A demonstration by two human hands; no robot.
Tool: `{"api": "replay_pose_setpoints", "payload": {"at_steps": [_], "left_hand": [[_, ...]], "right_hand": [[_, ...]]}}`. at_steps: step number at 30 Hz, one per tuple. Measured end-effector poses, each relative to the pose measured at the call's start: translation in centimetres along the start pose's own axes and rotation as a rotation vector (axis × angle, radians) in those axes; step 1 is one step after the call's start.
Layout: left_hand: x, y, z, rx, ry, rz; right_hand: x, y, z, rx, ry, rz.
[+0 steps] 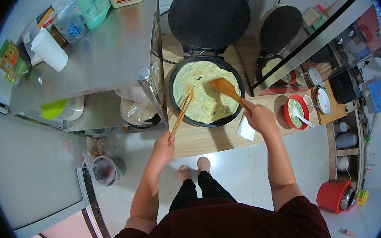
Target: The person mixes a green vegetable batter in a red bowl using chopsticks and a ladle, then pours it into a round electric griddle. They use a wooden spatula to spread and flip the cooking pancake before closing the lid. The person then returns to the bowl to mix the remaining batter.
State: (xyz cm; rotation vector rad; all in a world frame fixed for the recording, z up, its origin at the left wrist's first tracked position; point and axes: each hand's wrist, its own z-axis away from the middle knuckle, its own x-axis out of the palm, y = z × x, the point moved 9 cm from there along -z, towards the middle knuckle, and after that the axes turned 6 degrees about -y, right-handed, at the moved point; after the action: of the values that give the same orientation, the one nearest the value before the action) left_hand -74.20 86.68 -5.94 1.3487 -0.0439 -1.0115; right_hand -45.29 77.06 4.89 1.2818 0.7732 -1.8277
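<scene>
A large round pancake [206, 100] with green flecks and a few browned patches lies in the lower plate of an electric griddle [217, 124]. My left hand [163, 150] grips a pair of wooden chopsticks [180, 116], whose tips meet the pancake's surface left of its middle. In my right hand [261, 118] is a wooden spatula [225, 88]; its blade lies over the pancake's right half, and whether it presses down I cannot tell. Behind, the griddle's black lid [208, 15] stands raised on its hinge.
A red bowl [287, 116] of green-flecked batter with a white spoon [301, 117] stands right of my right hand. Folded white paper [245, 131] lies by the griddle. A steel shelf [112, 57] with a metal post rises at left; a lined bin [108, 171] is on the floor.
</scene>
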Motion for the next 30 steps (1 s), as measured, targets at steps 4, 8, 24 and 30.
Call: {"api": "replay_pose_setpoints", "payload": {"at_steps": [4,8,24,30], "left_hand": [[0.6,0.5,0.4,-0.028,-0.073,0.008],[1.8,2.3,0.1,0.079,-0.095,0.007],[16.5,13.9,4.3,-0.225,-0.606,1.058],[23.5,17.8,4.3,-0.195,-0.705,0.888]], "right_hand": [[1.8,2.6,5.2,0.011,-0.021,0.019],[2.7,3.6,7.1,0.043,-0.048,-0.003],[11.0,2.6,12.3,0.044,-0.086,-1.777],[11.4,10.0,15.0,0.175,0.005,-1.724]]}}
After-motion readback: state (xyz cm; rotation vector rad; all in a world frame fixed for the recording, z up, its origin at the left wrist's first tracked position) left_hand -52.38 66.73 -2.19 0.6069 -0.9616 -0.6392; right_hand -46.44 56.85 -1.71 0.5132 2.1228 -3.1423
